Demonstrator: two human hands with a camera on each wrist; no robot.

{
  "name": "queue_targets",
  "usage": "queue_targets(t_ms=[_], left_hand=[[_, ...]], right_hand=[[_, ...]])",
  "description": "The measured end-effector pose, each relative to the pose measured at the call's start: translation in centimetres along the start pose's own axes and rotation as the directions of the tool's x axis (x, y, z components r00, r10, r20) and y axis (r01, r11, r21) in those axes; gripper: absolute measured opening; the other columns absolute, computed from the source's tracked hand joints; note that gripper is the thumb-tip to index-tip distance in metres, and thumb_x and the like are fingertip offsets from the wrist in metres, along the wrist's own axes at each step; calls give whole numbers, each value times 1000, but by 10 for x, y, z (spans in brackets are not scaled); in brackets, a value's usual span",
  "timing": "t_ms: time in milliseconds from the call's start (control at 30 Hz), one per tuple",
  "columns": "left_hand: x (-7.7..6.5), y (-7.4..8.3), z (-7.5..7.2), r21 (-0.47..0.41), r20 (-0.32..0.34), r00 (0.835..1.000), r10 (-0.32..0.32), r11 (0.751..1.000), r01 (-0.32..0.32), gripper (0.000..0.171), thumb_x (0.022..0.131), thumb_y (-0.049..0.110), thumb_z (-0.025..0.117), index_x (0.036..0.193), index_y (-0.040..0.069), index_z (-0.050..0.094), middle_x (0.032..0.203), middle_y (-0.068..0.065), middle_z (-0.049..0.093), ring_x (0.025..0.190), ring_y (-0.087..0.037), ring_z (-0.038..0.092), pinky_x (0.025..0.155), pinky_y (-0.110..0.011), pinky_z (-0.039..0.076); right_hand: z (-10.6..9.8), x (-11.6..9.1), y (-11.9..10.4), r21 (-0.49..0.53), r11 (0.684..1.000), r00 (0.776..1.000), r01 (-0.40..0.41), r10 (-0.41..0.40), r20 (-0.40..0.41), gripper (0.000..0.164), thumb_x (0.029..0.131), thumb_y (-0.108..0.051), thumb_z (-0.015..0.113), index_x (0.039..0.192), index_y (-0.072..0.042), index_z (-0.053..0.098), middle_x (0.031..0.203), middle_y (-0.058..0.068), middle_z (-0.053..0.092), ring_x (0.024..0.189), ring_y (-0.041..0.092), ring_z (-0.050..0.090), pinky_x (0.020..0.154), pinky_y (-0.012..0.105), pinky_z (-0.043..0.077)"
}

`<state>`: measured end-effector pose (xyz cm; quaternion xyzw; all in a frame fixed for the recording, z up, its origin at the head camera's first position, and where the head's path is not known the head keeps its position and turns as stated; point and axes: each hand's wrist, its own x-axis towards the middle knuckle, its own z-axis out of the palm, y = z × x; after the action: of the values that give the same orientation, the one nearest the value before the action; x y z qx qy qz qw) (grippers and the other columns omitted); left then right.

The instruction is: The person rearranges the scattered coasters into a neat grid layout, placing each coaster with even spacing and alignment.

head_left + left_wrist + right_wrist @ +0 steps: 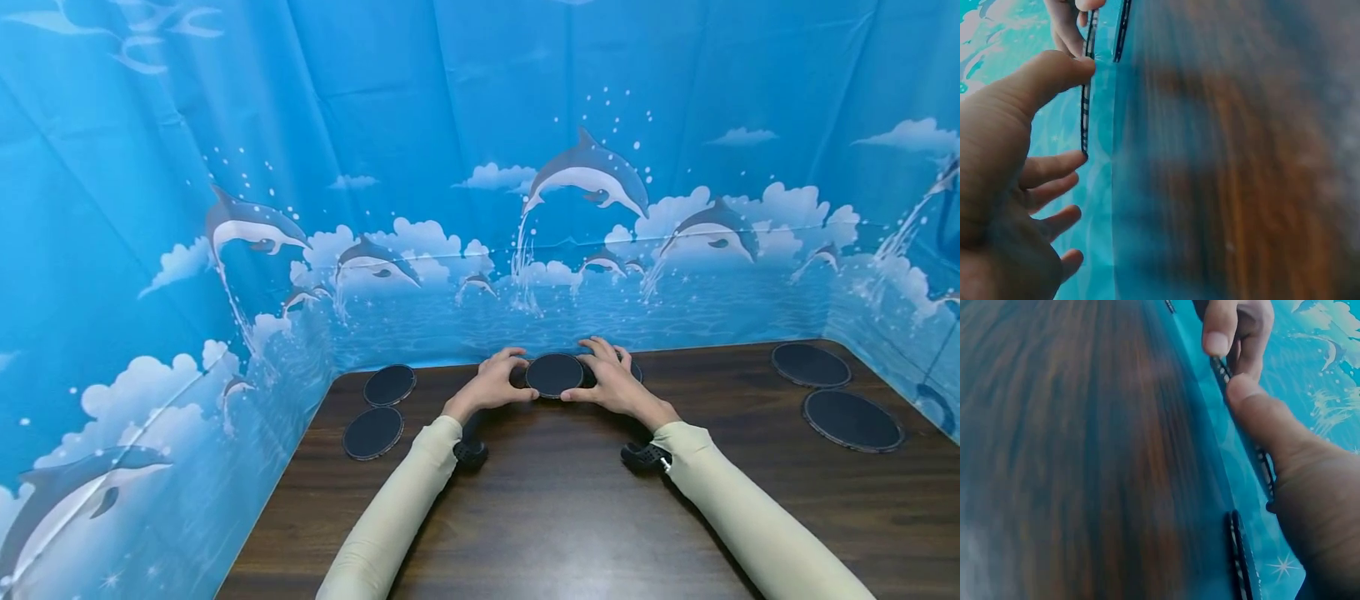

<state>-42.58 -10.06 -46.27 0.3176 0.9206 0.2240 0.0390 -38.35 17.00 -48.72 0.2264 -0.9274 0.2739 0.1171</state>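
Note:
A thin round black disc (554,375) with a pale-flecked edge is held between both hands at the back of the table. My left hand (498,380) grips its left side. In the left wrist view the thumb and index finger meet the disc's edge (1086,106), while the other fingers spread apart. From the right, my right hand (613,379) holds the opposite side; its thumb lies on the rim in the right wrist view. That view shows the disc (1264,465) raised off the wood. Part of another black disc (637,372) shows behind the right hand.
Two black discs (373,432) lie on the left of the brown wooden table (555,508). Two more discs (852,420) lie on the right. A blue dolphin-printed curtain (420,167) hangs along the back and side edges.

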Motion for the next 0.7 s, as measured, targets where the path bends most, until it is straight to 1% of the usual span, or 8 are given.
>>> queue_targets(t_ms=[133, 200, 300, 400, 567, 700], left_hand=[[-5, 3, -1, -4, -48, 999, 14, 1000, -15, 65, 90, 49, 76, 138, 8, 62, 159, -5, 36, 146, -29, 28, 116, -59, 15], [-10, 6, -1, -7, -64, 998, 17, 1000, -18, 66, 89, 52, 76, 137, 9, 63, 158, -5, 36, 146, -29, 29, 116, -59, 15], [-21, 10, 0, -13, -77, 997, 14, 1000, -15, 67, 87, 55, 77, 136, 11, 64, 157, -5, 39, 146, -28, 30, 116, -59, 15], [-28, 17, 1, -3, -87, 996, 28, 1000, -29, 67, 86, 56, 78, 134, 11, 66, 155, -4, 41, 145, -27, 31, 116, -60, 15], [-29, 31, 0, 41, -99, 993, 68, 997, -64, 66, 86, 57, 77, 132, 10, 66, 153, -4, 43, 144, -25, 34, 116, -58, 16], [-29, 40, -1, 51, -90, 993, 74, 996, -70, 67, 85, 58, 78, 131, 11, 67, 153, -3, 44, 143, -25, 34, 117, -57, 16]], right_hand=[[-4, -4, 0, 25, 999, 999, 33, -32, -23, 85, 83, -59, 79, 134, 5, 61, 157, 21, 34, 147, 41, 18, 110, 67, 6], [-4, -8, 0, 47, 998, 999, 44, -43, -27, 85, 82, -60, 79, 134, 5, 61, 157, 21, 33, 146, 42, 20, 109, 67, 7], [-1, -17, -1, 96, 995, 999, 42, -41, -10, 86, 82, -60, 79, 135, 4, 61, 157, 20, 33, 144, 44, 23, 109, 67, 6], [-2, -26, -2, 125, 991, 999, 46, -45, -12, 86, 81, -61, 80, 135, 3, 61, 156, 19, 34, 142, 45, 25, 108, 67, 7], [-13, -34, -2, 107, 991, 995, 85, -79, -57, 84, 79, -60, 82, 131, 4, 64, 154, 19, 38, 140, 43, 29, 108, 67, 10], [-23, -41, -1, 81, 991, 993, 109, -105, -59, 84, 78, -60, 82, 130, 3, 64, 152, 18, 40, 138, 41, 33, 107, 67, 12]])
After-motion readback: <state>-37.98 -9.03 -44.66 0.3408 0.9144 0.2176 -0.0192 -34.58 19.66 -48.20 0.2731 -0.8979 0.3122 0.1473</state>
